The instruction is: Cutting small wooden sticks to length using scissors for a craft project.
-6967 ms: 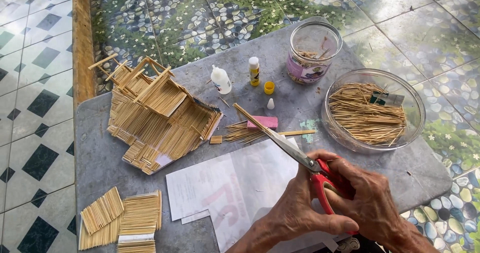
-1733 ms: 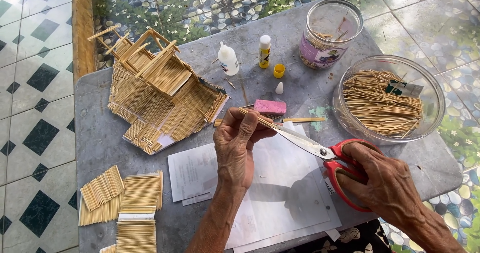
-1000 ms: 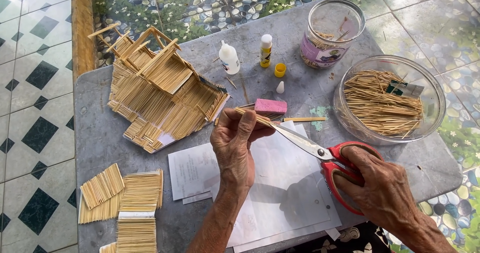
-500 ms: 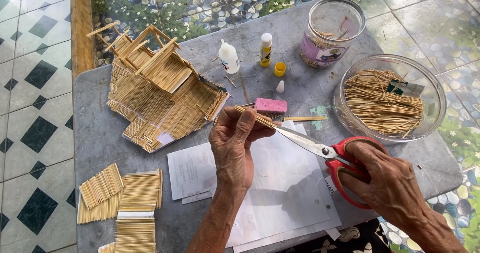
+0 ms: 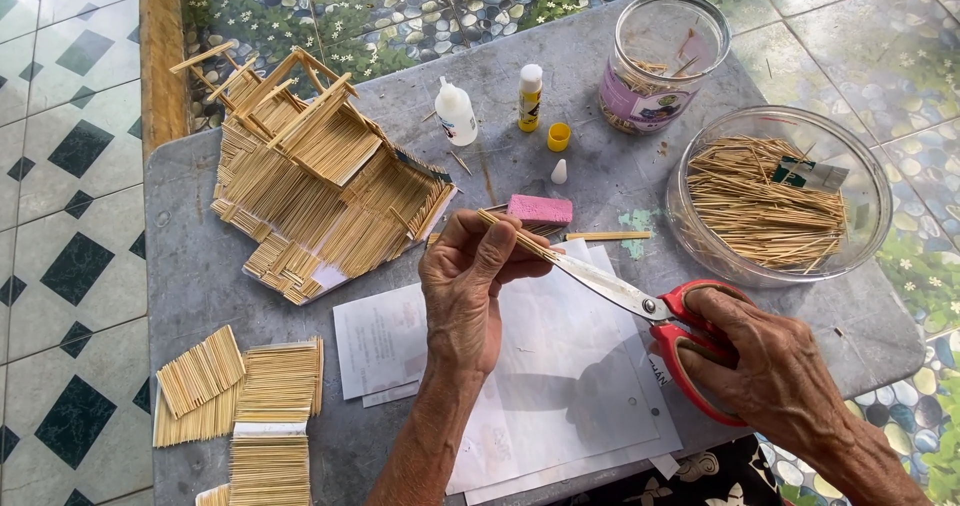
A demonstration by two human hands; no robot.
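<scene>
My right hand (image 5: 770,366) is gripping the red scissors (image 5: 660,316); my left hand (image 5: 465,291) is pinching a strip of sticks (image 5: 515,238) at the blades, above white paper (image 5: 560,366) on the table (image 5: 190,266). Beyond are lying a pink block (image 5: 541,210), a stick house (image 5: 320,181) and a bowl (image 5: 870,181) of sticks.

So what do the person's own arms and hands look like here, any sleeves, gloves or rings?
Both arms are bare as far as the frame shows: no sleeves, gloves, watch or bracelet. The left hand and right hand look wrinkled and veined, with no visible rings. Dark patterned fabric shows below the right wrist.
</scene>
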